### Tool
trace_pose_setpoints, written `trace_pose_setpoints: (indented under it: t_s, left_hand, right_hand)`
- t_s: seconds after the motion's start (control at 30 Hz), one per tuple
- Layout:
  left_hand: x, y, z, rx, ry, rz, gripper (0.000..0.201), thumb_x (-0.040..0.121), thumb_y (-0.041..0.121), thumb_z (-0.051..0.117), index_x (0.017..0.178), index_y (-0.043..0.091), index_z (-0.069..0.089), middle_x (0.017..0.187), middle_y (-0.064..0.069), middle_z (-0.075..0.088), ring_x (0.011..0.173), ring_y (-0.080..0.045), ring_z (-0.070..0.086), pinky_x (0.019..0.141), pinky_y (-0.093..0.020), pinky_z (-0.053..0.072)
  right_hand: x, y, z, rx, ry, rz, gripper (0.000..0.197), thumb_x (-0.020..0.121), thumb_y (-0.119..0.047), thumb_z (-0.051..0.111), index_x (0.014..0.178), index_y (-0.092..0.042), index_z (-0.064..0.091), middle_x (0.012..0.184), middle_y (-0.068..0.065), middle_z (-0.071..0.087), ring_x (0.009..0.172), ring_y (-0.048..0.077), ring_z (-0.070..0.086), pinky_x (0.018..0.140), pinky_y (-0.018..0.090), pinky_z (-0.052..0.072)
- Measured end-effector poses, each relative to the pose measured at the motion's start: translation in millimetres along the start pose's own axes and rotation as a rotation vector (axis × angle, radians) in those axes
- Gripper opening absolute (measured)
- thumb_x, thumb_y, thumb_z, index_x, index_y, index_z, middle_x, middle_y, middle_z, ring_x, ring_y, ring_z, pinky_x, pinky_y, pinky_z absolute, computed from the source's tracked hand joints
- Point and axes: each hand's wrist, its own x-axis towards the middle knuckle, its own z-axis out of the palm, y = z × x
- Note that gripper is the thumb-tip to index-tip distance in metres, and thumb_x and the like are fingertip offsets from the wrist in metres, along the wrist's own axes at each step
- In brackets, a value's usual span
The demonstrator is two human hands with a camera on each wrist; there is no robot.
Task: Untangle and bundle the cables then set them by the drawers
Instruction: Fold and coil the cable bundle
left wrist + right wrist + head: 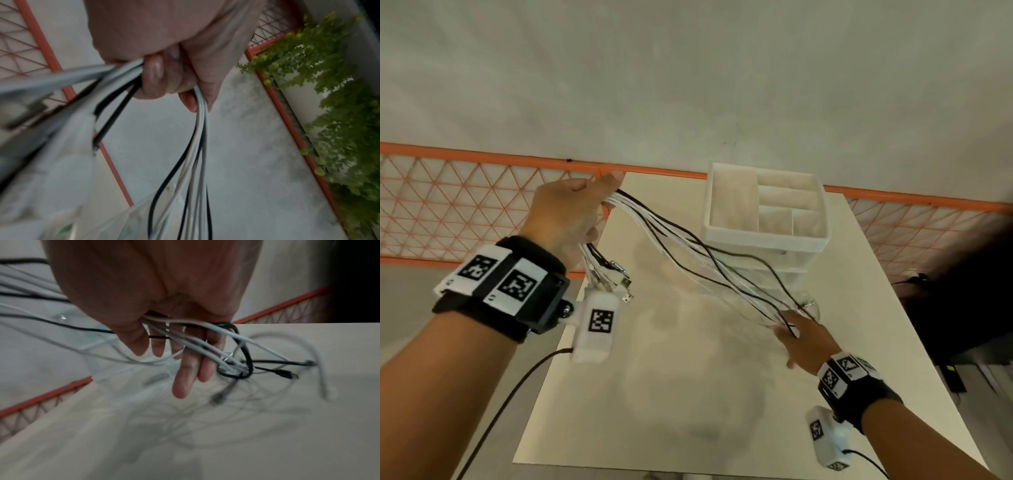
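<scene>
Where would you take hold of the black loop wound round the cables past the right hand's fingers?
Probably pinch the black loop at its outer curve, coming from the side away from the right hand. It circles the cables just beyond the fingers, and only that outer arc stands clear of them.

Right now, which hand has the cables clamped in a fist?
The left hand: its fingers curl round the cables. On the right hand the fingers are straight, cables threaded between them.

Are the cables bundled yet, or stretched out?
Stretched out: cables run loose between the left hand and right hand, above the table, not coiled.
</scene>
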Motion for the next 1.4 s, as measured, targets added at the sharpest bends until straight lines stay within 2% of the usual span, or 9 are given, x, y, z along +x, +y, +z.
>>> trace_pose_setpoints:
  t_s: [0.13, 0.37, 0.6, 0.73, 0.93, 1.0, 1.13, 1.23, 1.4]
  left_hand:
    - [4.2, -22.1, -11.3, 0.108, -0.002, 0.041, 0.046, 0.081, 0.047, 0.073, 0.059, 0.02, 0.044, 0.047, 0.005, 0.027, 0.038, -0.011, 0.024, 0.048, -0.025, 0.032]
    - [10.8, -62.8, -21.9, 0.257, 0.194, 0.042, 0.055, 0.084, 0.047, 0.069, 0.055, 0.008, 0.042, 0.053, -0.008, 0.032, 0.056, -0.026, 0.037, 0.058, -0.032, 0.033]
    - [11.3, -34.3, -10.4, 0.022, 0.272, 0.104, 0.046, 0.087, 0.043, 0.068, 0.058, 0.016, 0.043, 0.045, 0.004, 0.031, 0.043, -0.016, 0.03, 0.044, -0.024, 0.035]
    - [8.1, -39.2, 11.7, 0.105, 0.191, 0.156, 0.045, 0.086, 0.042, 0.07, 0.054, 0.017, 0.05, 0.034, 0.012, 0.034, 0.043, -0.011, 0.033, 0.056, -0.029, 0.038]
    - [11.9, -75.0, 27.3, 0.54, 0.137, 0.218, 0.05, 0.084, 0.056, 0.066, 0.063, 0.011, 0.063, 0.056, -0.008, 0.059, 0.06, -0.03, 0.055, 0.057, -0.032, 0.039]
    - [8.4, -77.6, 32.3, 0.548, 0.23, 0.197, 0.053, 0.086, 0.053, 0.064, 0.054, 0.013, 0.053, 0.054, -0.009, 0.054, 0.059, -0.031, 0.052, 0.053, -0.03, 0.033]
    - [4.0, -72.2, 47.6, 0.362, 0.376, 0.147, 0.04, 0.088, 0.048, 0.066, 0.068, 0.013, 0.064, 0.065, -0.006, 0.062, 0.069, -0.028, 0.058, 0.065, -0.032, 0.044]
    - [5.9, -53.7, 51.9, 0.151, 0.474, 0.136, 0.026, 0.087, 0.044, 0.069, 0.073, 0.022, 0.068, 0.074, 0.001, 0.066, 0.07, -0.017, 0.06, 0.073, -0.03, 0.049]
    - [1.6, -22.2, 56.9, -0.027, 0.45, 0.209, 0.036, 0.082, 0.053, 0.07, 0.063, 0.024, 0.061, 0.059, 0.008, 0.05, 0.053, -0.012, 0.045, 0.061, -0.032, 0.046]
  right_hand:
    - [7.3, -1.6, -10.3, 0.047, 0.134, 0.04, 0.038, 0.097, -0.048, 0.054, 0.129, -0.027, 0.058, 0.112, 0.002, 0.065, 0.05, 0.018, 0.07, 0.051, 0.021, 0.048]
    - [-5.4, -27.9, -65.6, 0.244, 0.596, -0.061, 0.021, 0.087, -0.032, 0.075, 0.103, -0.021, 0.069, 0.095, -0.005, 0.066, 0.089, 0.013, 0.058, 0.083, 0.02, 0.043]
    - [18.0, 32.1, -27.2, -0.3, 0.137, 0.297, 0.033, 0.092, -0.047, 0.058, 0.071, -0.021, 0.062, 0.083, 0.005, 0.065, 0.086, 0.029, 0.06, 0.08, 0.032, 0.049]
    - [27.4, 30.8, -41.8, 0.01, 0.137, 0.371, 0.054, 0.098, -0.054, 0.046, 0.087, -0.011, 0.077, 0.087, 0.012, 0.075, 0.087, 0.034, 0.069, 0.081, 0.038, 0.056]
    - [17.3, -4.2, -127.1, 0.757, 0.484, -0.049, 0.027, 0.099, -0.023, 0.057, 0.077, -0.023, 0.074, 0.074, 0.013, 0.068, 0.054, 0.021, 0.056, 0.064, 0.037, 0.047]
    - [14.2, -6.4, -140.2, 0.829, 0.549, -0.1, 0.034, 0.093, -0.042, 0.061, 0.07, -0.021, 0.074, 0.068, 0.015, 0.063, 0.048, 0.02, 0.049, 0.06, 0.038, 0.043]
    - [12.6, 6.9, -135.9, 0.634, 0.445, 0.035, 0.071, 0.076, -0.084, 0.047, 0.064, -0.019, 0.074, 0.057, 0.005, 0.055, 0.051, 0.022, 0.048, 0.062, 0.038, 0.042]
    - [21.6, 36.5, -115.9, 0.073, 0.212, 0.194, 0.092, 0.068, -0.098, 0.034, 0.065, -0.016, 0.075, 0.07, 0.004, 0.069, 0.068, 0.026, 0.066, 0.069, 0.034, 0.052]
    - [40.8, 85.1, -78.2, -0.499, -0.132, 0.294, 0.065, 0.089, -0.073, 0.039, 0.1, -0.019, 0.073, 0.102, 0.004, 0.073, 0.1, 0.026, 0.068, 0.098, 0.04, 0.048]
